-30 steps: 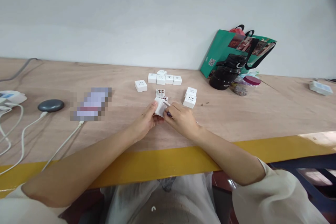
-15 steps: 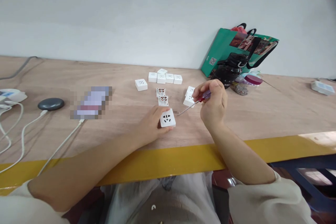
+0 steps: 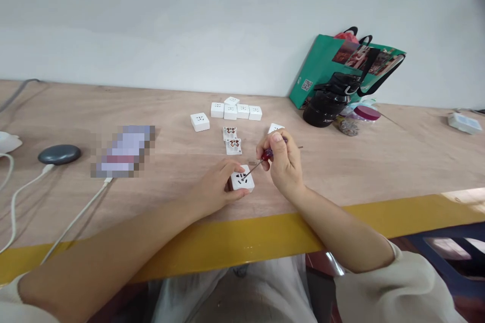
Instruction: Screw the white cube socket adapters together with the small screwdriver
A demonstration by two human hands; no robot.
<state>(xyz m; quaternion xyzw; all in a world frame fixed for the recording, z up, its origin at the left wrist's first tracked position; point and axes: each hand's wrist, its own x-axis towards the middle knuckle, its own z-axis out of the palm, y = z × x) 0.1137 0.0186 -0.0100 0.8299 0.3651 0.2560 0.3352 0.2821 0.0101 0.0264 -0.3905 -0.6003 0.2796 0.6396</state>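
No wording is legible on the white socket [image 3: 241, 179] or green bag [image 3: 322, 58], which bears a QR code [image 3: 306, 85].

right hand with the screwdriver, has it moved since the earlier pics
Yes, the right hand has moved left, away from the black plastic bottle, its red-handled screwdriver now reaching the white square plastic socket.

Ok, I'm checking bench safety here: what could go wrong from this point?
The thin shaft of the screwdriver in the right hand is at the white socket, close beside the left hand, so a slip could jab it. The socket could also skid and knock the open socket bases just behind it.
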